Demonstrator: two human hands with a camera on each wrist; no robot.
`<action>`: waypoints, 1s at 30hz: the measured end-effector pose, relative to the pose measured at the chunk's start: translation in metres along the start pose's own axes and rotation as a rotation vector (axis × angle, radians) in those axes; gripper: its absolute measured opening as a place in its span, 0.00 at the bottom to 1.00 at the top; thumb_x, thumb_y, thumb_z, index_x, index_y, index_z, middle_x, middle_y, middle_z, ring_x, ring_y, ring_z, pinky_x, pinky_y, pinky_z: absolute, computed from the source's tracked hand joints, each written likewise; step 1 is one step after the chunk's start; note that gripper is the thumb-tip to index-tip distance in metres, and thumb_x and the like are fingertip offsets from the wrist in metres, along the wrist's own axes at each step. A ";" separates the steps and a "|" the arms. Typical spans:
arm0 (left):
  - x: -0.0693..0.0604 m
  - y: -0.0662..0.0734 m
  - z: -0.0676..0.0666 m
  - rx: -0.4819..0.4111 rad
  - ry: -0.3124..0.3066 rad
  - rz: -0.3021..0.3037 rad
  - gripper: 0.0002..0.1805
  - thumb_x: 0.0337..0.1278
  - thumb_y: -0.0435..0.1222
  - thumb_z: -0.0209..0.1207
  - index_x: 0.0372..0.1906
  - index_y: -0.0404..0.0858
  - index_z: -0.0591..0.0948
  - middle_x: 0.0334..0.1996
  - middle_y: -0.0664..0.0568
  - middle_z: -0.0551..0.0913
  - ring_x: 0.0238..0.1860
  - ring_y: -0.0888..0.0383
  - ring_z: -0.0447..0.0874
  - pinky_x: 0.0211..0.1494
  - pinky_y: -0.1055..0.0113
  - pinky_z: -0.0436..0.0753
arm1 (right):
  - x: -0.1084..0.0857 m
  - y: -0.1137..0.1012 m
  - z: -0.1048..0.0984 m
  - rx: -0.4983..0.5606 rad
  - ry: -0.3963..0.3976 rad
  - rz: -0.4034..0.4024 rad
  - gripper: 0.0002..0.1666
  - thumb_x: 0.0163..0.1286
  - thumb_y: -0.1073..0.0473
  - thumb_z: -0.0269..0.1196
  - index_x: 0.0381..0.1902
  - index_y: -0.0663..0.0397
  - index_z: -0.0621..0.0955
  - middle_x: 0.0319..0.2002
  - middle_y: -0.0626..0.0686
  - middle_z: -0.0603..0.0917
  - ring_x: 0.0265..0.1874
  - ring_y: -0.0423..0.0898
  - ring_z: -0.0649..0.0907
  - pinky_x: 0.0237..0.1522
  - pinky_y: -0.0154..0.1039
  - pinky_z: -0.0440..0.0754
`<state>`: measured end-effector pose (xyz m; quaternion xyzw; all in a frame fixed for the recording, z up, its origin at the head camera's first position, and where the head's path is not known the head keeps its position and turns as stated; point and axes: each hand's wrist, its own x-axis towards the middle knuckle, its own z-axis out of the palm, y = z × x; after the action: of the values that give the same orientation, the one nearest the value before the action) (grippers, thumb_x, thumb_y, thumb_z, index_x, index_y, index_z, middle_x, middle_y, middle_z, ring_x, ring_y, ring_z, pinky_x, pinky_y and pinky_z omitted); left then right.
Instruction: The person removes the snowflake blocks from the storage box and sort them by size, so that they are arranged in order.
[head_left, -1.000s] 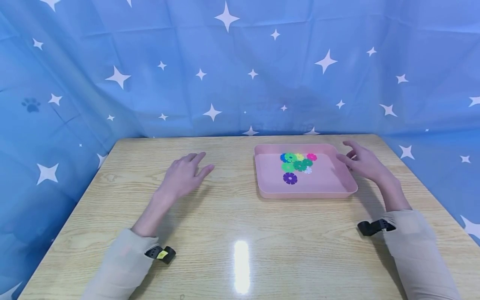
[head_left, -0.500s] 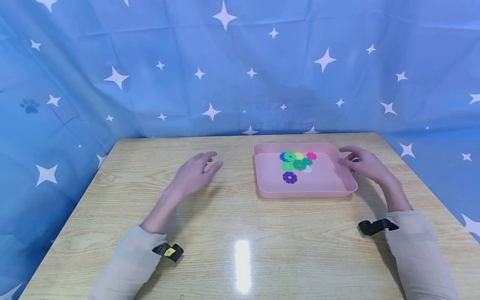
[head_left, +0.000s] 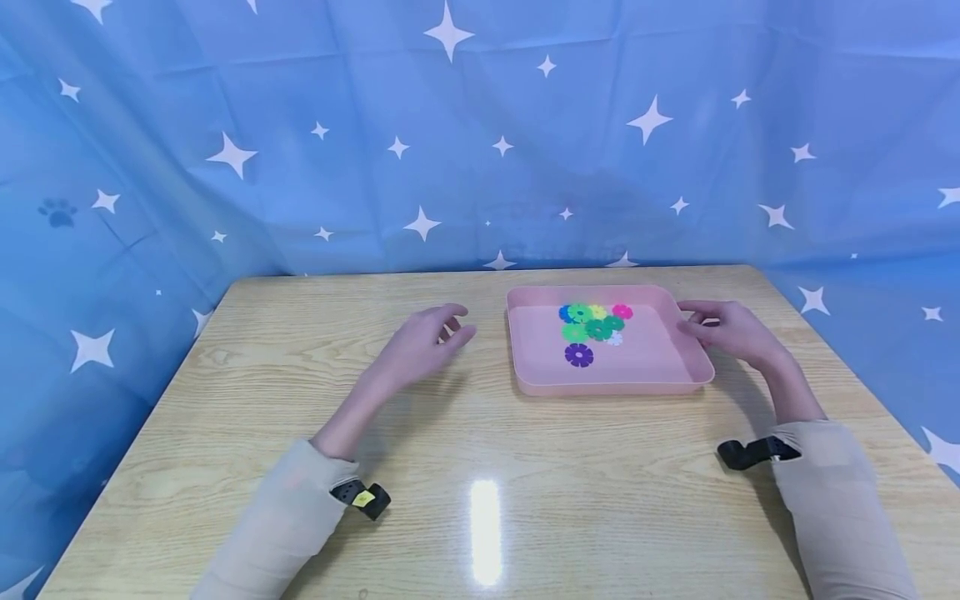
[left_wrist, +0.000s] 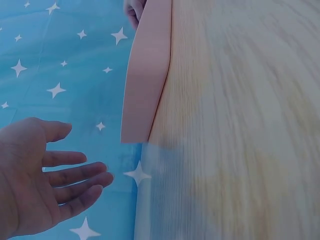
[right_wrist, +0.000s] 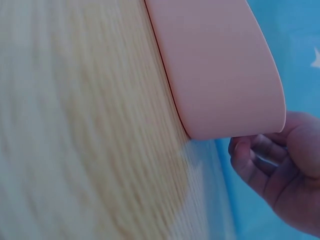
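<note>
A pink tray (head_left: 652, 362) is holding colourful slotted discs (head_left: 593, 332) (a purple one (head_left: 572, 357) is lying in front of the others). The right hand (head_left: 729, 331) is pinching the tray's right wall, its grip clamped there, while the left hand (head_left: 422, 343) is hovering near the left wall, its grip apart. All this is occupying a wooden counter (head_left: 600, 483), with a blue starry curtain (head_left: 517, 92) hanging behind.
</note>
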<state>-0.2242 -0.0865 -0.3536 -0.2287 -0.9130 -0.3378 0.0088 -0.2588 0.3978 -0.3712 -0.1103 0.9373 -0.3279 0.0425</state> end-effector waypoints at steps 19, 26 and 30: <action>0.031 0.028 0.037 -0.135 -0.040 0.133 0.19 0.70 0.35 0.58 0.61 0.31 0.78 0.44 0.46 0.83 0.44 0.55 0.81 0.51 0.65 0.81 | 0.005 -0.013 0.010 0.036 -0.028 0.038 0.33 0.77 0.53 0.60 0.72 0.66 0.69 0.41 0.60 0.83 0.34 0.41 0.79 0.35 0.38 0.82; 0.042 0.042 0.054 -0.144 -0.114 0.141 0.21 0.70 0.33 0.59 0.63 0.29 0.76 0.46 0.45 0.82 0.47 0.54 0.80 0.51 0.69 0.79 | 0.006 -0.018 0.015 0.053 -0.033 0.018 0.34 0.77 0.53 0.60 0.72 0.66 0.68 0.39 0.60 0.82 0.31 0.44 0.79 0.33 0.39 0.80; 0.049 0.047 0.067 -0.140 -0.158 0.129 0.22 0.70 0.34 0.60 0.64 0.28 0.75 0.48 0.44 0.81 0.47 0.54 0.79 0.52 0.70 0.79 | 0.008 -0.020 0.017 0.056 -0.040 0.021 0.34 0.77 0.52 0.60 0.72 0.66 0.68 0.39 0.60 0.82 0.30 0.46 0.79 0.32 0.39 0.79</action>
<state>-0.2394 0.0067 -0.3684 -0.3131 -0.8684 -0.3803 -0.0575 -0.2603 0.3709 -0.3722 -0.1060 0.9278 -0.3511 0.0678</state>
